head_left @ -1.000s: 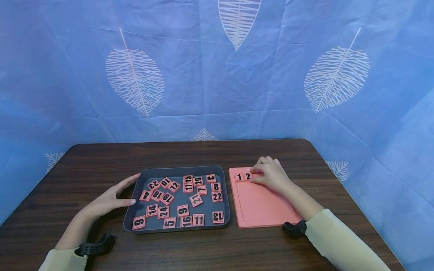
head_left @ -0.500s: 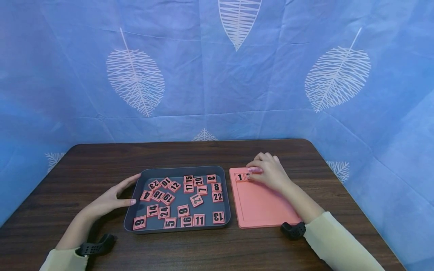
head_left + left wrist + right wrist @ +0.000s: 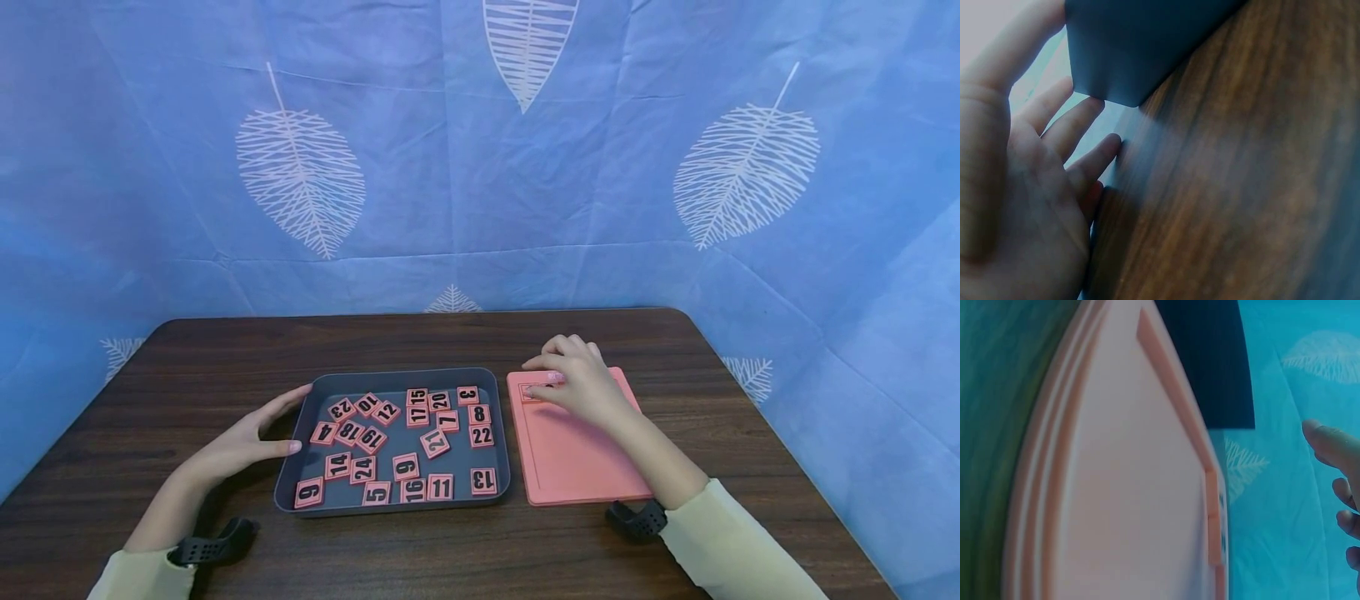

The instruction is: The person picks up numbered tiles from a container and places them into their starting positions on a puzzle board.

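My left hand [image 3: 232, 442] touches the left wall of the dark grey tray [image 3: 459, 465], thumb and fingers spread apart. In the left wrist view its fingertips meet a corner of the tray. Inside the tray lie several pink number tiles, among them the 13 tile [image 3: 483, 481] and the 3 tile [image 3: 467, 395]. My right hand [image 3: 579, 385] is over the top left corner of the pink puzzle board [image 3: 573, 454], fingers extended and mostly covering the 1 and 2 tiles. The right wrist view shows two tiles [image 3: 1212, 494] side by side in the board's corner.
Tray and board stand side by side on a dark wood table [image 3: 420, 558], a narrow gap between them. A blue cloth [image 3: 450, 183] with white leaf prints hangs behind. Black wrist straps [image 3: 216, 546] sit on both forearms.
My right hand has shifted left along the board's top edge, from beside the 2 tile to over the 1 tile. The left hand and the tray have stayed in place.
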A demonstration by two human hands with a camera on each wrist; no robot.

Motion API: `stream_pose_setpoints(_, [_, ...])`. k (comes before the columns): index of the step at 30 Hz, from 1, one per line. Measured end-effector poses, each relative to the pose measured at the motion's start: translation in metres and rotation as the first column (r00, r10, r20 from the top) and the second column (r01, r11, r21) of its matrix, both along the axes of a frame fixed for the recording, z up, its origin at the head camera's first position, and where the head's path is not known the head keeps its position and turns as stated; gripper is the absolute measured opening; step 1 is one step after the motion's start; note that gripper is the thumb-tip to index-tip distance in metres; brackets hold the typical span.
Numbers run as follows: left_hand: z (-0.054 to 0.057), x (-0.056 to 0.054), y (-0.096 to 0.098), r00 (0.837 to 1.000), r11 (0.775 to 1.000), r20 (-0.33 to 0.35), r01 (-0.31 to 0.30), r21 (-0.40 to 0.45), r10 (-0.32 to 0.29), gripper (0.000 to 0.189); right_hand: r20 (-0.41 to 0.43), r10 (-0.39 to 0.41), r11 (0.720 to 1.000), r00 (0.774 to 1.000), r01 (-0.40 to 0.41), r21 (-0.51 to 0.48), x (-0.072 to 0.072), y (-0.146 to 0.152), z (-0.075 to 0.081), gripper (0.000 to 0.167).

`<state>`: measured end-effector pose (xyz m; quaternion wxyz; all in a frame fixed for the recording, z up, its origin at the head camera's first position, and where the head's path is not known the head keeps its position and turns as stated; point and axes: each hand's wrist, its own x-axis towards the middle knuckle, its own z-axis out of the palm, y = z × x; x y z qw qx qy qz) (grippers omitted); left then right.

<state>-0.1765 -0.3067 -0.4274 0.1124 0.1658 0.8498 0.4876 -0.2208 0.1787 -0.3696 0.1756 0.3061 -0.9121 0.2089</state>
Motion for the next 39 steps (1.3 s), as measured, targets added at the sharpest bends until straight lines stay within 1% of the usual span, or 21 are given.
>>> stream_pose_setpoints(5, [0.003,0.001,0.000,1.000,1.000,-0.011,0.010,0.006,-0.010,0.080,0.014,0.009,1.000,1.000,-0.009,0.004,0.006,-0.014,0.004,0.031])
stream_pose_setpoints(9, [0.004,0.002,0.001,1.000,1.000,-0.009,0.004,0.006,-0.004,0.080,0.032,-0.003,1.000,0.999,0.002,0.023,0.008,-0.028,0.005,0.031])
stream_pose_setpoints(14, [0.003,0.002,0.001,1.000,1.000,-0.012,0.000,0.003,0.000,0.080,0.068,-0.012,0.997,0.998,0.007,0.071,0.007,-0.047,0.002,0.031])
stream_pose_setpoints(19, [0.003,0.002,0.000,1.000,1.000,-0.012,0.003,0.006,-0.003,0.080,0.089,-0.031,0.992,0.996,0.020,0.124,0.003,-0.064,-0.003,0.029])
stream_pose_setpoints(25, [0.002,0.002,0.001,1.000,1.000,-0.013,0.005,0.003,-0.005,0.080,0.119,-0.077,0.979,0.990,0.053,0.195,-0.004,-0.078,-0.014,0.031])
stream_pose_setpoints(29, [0.002,0.002,0.002,1.000,1.000,-0.011,0.005,0.009,-0.005,0.080,0.116,-0.117,0.965,0.986,0.086,0.248,-0.007,-0.083,-0.019,0.034])
stream_pose_setpoints(34, [0.004,0.002,0.002,1.000,1.000,-0.006,-0.002,0.007,0.002,0.080,0.108,-0.195,0.945,0.975,0.157,0.287,-0.008,-0.088,-0.022,0.035])
stream_pose_setpoints(39, [0.003,0.003,0.001,1.000,1.000,-0.011,0.001,0.008,-0.001,0.080,0.079,-0.271,0.917,0.959,0.232,0.325,-0.006,-0.096,-0.024,0.037])
